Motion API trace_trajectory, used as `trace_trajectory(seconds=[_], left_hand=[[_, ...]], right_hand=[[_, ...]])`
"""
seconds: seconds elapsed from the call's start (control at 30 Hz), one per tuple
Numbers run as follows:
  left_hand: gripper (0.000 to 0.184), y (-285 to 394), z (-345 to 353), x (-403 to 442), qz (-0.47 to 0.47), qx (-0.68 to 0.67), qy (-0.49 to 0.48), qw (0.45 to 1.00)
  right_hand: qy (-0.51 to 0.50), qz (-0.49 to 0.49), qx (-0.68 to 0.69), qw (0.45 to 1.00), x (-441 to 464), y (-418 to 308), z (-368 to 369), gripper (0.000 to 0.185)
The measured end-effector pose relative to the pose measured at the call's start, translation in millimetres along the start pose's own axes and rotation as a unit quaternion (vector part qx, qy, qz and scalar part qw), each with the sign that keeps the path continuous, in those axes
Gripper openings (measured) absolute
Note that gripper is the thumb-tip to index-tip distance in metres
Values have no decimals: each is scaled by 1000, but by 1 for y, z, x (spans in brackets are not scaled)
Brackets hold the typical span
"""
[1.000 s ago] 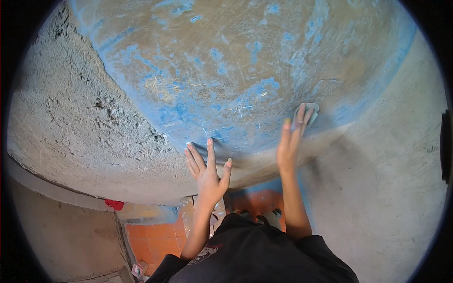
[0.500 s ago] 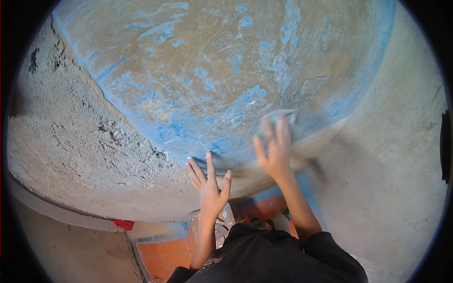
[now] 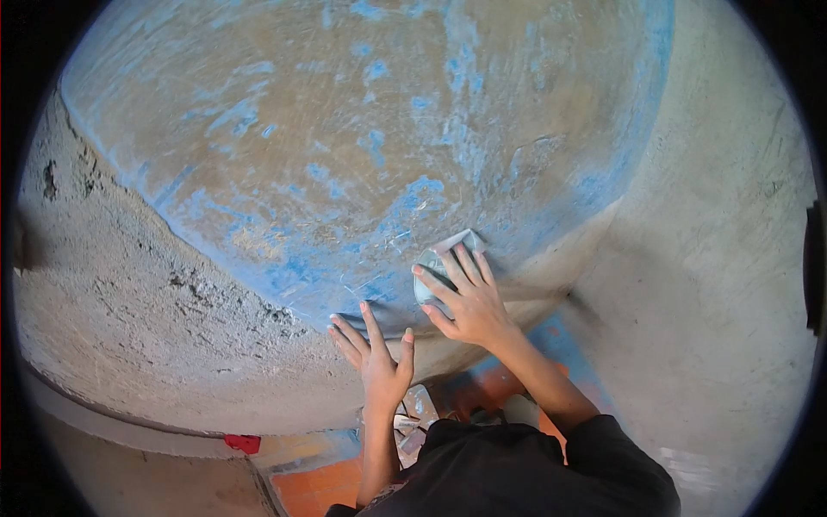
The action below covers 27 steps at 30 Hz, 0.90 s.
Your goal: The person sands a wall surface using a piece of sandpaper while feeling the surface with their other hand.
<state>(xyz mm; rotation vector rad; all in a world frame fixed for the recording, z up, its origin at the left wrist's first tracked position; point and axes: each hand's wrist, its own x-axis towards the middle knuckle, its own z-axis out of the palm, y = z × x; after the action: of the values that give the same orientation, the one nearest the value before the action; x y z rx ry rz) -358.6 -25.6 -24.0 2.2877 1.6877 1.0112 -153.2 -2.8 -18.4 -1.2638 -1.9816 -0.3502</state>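
Note:
A piece of sandpaper (image 3: pixel 425 283), pale grey-green with a folded upper edge, lies flat against the wall's patchy blue and brown area (image 3: pixel 310 129). My right hand (image 3: pixel 472 303) covers much of it and presses it to the surface, fingers stretched upward and thumb to the left. Lower and to the left, my left hand (image 3: pixel 379 366) is open with its fingers spread. Its fingertips rest on or very near the lower blue edge, and nothing is in it.
Rough, pitted plaster (image 3: pixel 172 267) borders the painted area on the left. Smooth grey wall (image 3: pixel 715 258) is on the right. Below are orange floor tiles (image 3: pixel 314 487), a small red item (image 3: pixel 242 444) and several small items (image 3: pixel 418 414) beside my left forearm.
My right hand has moved down and left across the wall with the sandpaper, and it is less blurred. My left hand stays near the lower edge. The view has shifted slightly.

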Motion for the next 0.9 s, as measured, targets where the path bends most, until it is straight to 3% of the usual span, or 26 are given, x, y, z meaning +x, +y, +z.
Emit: trace_trajectory(seconds=[0.1, 0.13, 0.23, 0.37, 0.4, 0.5, 0.53, 0.63, 0.7, 0.77, 0.9], left_hand=[[82, 1, -2, 1, -7, -7, -2, 1000], [82, 0, -2, 0, -8, -1, -4, 1000], [84, 3, 4, 0, -8, 12, -1, 1000], [86, 9, 3, -1, -17, 0, -7, 1000], [86, 10, 4, -2, -16, 2, -7, 1000], [87, 13, 5, -1, -18, -2, 0, 1000], [87, 18, 8, -1, -24, -15, 4, 1000], [87, 24, 10, 1, -26, -23, 1, 999], [88, 27, 10, -1, -31, -27, -7, 999], [89, 29, 10, 0, -29, -38, -19, 999], [88, 36, 23, 2, -24, -84, -2, 996]], right_hand=[[169, 140, -32, 975, -4, 33, 11, 60], [265, 259, 100, 923, 1, 36, 16, 59], [222, 227, 131, 939, -5, 16, 25, 57], [119, 153, -8, 981, -24, 33, 18, 56], [198, 261, 126, 936, -19, 41, 22, 57], [218, 336, 186, 897, -15, 33, 33, 58], [180, 263, 211, 924, -23, 18, 41, 60], [11, 184, 81, 979, -39, 4, 31, 58], [129, 248, 111, 954, -28, 37, 24, 59], [257, 326, 198, 888, -13, 64, 16, 61], [201, 271, 187, 923, -26, 32, 38, 64]])
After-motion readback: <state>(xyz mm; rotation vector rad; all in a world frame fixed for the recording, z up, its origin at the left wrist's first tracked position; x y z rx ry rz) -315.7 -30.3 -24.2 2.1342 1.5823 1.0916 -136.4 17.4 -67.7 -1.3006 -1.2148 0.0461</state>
